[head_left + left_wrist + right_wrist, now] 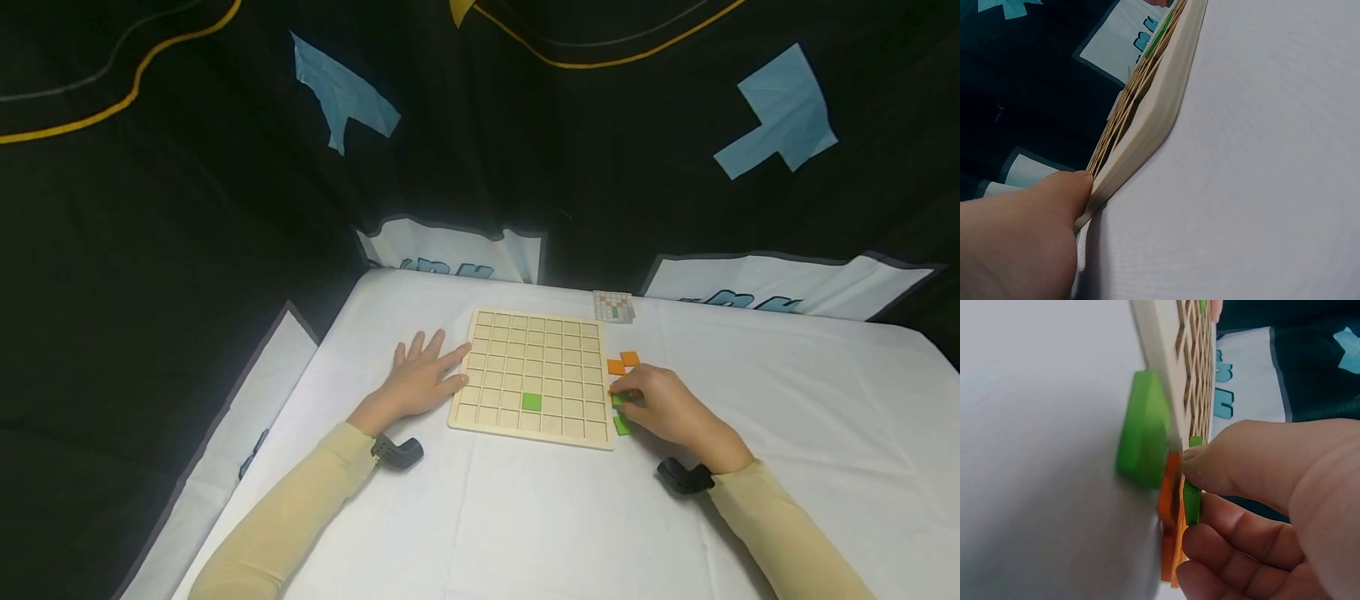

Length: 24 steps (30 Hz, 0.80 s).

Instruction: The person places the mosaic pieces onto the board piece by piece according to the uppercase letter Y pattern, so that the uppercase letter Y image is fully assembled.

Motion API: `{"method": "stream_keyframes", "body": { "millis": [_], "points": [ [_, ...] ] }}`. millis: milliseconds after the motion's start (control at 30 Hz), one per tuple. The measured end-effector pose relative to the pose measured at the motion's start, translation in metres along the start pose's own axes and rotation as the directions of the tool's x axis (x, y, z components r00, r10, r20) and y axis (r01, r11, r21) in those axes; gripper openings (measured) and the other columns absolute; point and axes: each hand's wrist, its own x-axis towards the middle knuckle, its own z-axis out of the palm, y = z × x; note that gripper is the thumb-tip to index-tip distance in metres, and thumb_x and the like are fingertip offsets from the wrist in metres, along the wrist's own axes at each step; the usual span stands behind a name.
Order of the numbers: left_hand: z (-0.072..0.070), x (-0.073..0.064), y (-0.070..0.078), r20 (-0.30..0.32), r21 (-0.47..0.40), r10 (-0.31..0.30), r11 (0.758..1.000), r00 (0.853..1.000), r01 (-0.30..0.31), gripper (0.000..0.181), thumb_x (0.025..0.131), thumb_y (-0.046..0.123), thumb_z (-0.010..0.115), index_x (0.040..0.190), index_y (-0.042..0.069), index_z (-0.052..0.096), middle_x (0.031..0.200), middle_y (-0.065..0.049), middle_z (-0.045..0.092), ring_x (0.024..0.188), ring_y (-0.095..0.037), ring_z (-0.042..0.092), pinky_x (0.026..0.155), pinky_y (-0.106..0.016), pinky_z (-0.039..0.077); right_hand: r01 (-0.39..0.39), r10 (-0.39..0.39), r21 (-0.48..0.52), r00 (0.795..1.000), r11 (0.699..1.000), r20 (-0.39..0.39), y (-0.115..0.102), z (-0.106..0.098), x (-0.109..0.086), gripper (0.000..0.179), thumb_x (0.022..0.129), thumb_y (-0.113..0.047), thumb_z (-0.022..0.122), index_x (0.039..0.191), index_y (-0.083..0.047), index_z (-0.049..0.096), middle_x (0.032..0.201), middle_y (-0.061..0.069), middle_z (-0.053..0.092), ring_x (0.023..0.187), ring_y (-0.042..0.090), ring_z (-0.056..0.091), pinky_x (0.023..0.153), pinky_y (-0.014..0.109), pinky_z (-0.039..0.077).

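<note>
Pinching a flat green square tile between thumb and fingers, our right hand is holding it just beside the right edge of a pale wooden square board, whose face is showing a grid of shallow recessed cells. Around this hand, several orange square tiles are lying close together on the white cloth-covered surface, our fingers partly hiding at least one of them. In the right wrist view, the pinched tile is appearing right against the orange ones; we cannot tell whether they are touching. A second green tile is lying nearer to us, beside the board's right edge. A third green tile is occupying a cell in the near part of the grid, about midway across.

Our left hand is lying with its fingers spread apart, its thumb and forefinger meeting the board's left edge; the left wrist view is showing the thumb touching the rim. Just beside the board's far right corner, small grid-printed cards are resting on the surface. We are wearing long beige sleeves and a dark curved device at each wrist. Behind the surface, a black cloth backdrop is bearing angular light-blue shapes, yellow lines and white panels with blue lettering.
</note>
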Motion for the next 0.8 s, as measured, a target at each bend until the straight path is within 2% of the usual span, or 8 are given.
{"method": "stream_keyframes", "body": {
  "millis": [200, 433, 500, 667, 800],
  "points": [
    [0.001, 0.000, -0.001, -0.004, -0.008, 0.008, 1.000, 1.000, -0.008, 0.063, 0.104, 0.051, 0.044, 0.161, 0.029, 0.032, 0.171, -0.023, 0.012, 0.156, -0.053, 0.001, 0.121, -0.074, 0.001, 0.070, -0.070, 0.004, 0.998, 0.998, -0.011, -0.005, 0.001, 0.009, 0.022, 0.081, 0.004, 0.075, 0.102, -0.001, 0.079, 0.100, 0.009, 0.078, 0.084, 0.017, 0.063, 0.077, 0.038, 0.055],
    [0.001, 0.000, 0.000, -0.009, -0.006, 0.009, 1.000, 1.000, -0.009, 0.063, 0.103, 0.052, 0.044, 0.161, 0.030, 0.033, 0.170, -0.023, 0.013, 0.156, -0.053, 0.002, 0.121, -0.074, 0.001, 0.132, -0.131, 0.050, 0.991, 0.990, -0.016, -0.018, 0.005, 0.022, 0.024, 0.080, 0.007, 0.072, 0.103, 0.000, 0.078, 0.094, 0.009, 0.074, 0.079, 0.015, 0.051, 0.069, 0.028, 0.046],
    [0.001, -0.001, 0.001, -0.008, -0.007, 0.009, 1.000, 1.000, -0.009, 0.063, 0.103, 0.052, 0.044, 0.161, 0.030, 0.033, 0.170, -0.023, 0.013, 0.156, -0.053, 0.002, 0.121, -0.074, 0.001, 0.143, -0.142, 0.057, 0.990, 0.988, -0.014, -0.022, 0.006, 0.026, 0.024, 0.081, 0.007, 0.071, 0.103, 0.001, 0.078, 0.095, 0.010, 0.074, 0.078, 0.015, 0.053, 0.068, 0.027, 0.046],
    [0.000, -0.002, 0.002, -0.003, -0.013, 0.007, 1.000, 1.000, -0.007, 0.062, 0.104, 0.051, 0.044, 0.161, 0.030, 0.033, 0.170, -0.023, 0.013, 0.156, -0.053, 0.002, 0.121, -0.074, 0.001, 0.165, -0.165, 0.040, 0.986, 0.986, -0.002, -0.030, 0.010, 0.034, 0.024, 0.082, 0.005, 0.072, 0.104, 0.000, 0.078, 0.099, 0.010, 0.076, 0.087, 0.020, 0.064, 0.078, 0.036, 0.056],
    [0.001, -0.002, 0.002, -0.005, -0.002, 0.008, 1.000, 1.000, -0.008, 0.062, 0.104, 0.051, 0.044, 0.161, 0.030, 0.033, 0.170, -0.023, 0.014, 0.156, -0.053, 0.002, 0.121, -0.074, 0.002, 0.193, -0.193, 0.028, 0.981, 0.981, -0.007, -0.034, 0.013, 0.039, 0.021, 0.083, 0.004, 0.072, 0.102, -0.001, 0.079, 0.099, 0.008, 0.077, 0.091, 0.022, 0.066, 0.083, 0.040, 0.057]
  ]
}}
